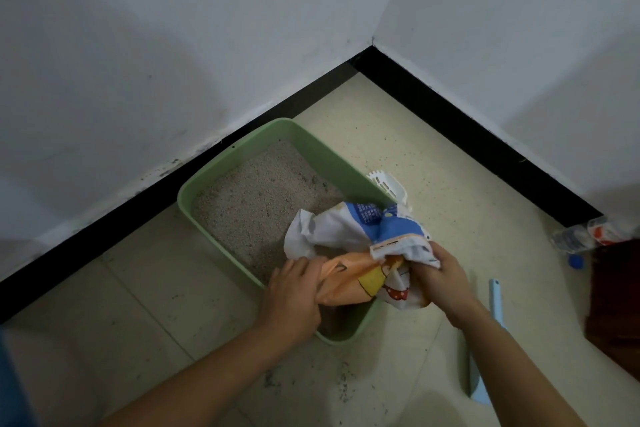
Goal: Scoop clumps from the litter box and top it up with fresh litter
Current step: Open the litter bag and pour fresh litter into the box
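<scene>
A green litter box [225,158] sits on the floor against the wall, filled with pale grey litter [256,194]. Over its near right end I hold a crumpled litter bag [360,236], white, blue and orange with cartoon print. My left hand [294,295] grips the orange lower part of the bag. My right hand [443,274] grips its bunched right side. The bag's mouth points left and down toward the litter. A white slotted scoop [389,184] rests just beyond the box's right rim.
A light blue dustpan or long-handled tool [495,302] lies on the tiles right of my right arm. A crushed plastic bottle [585,236] and a blue cap [576,262] lie by the black baseboard. Dark red wood [616,305] stands at far right. Spilled grains dot the floor.
</scene>
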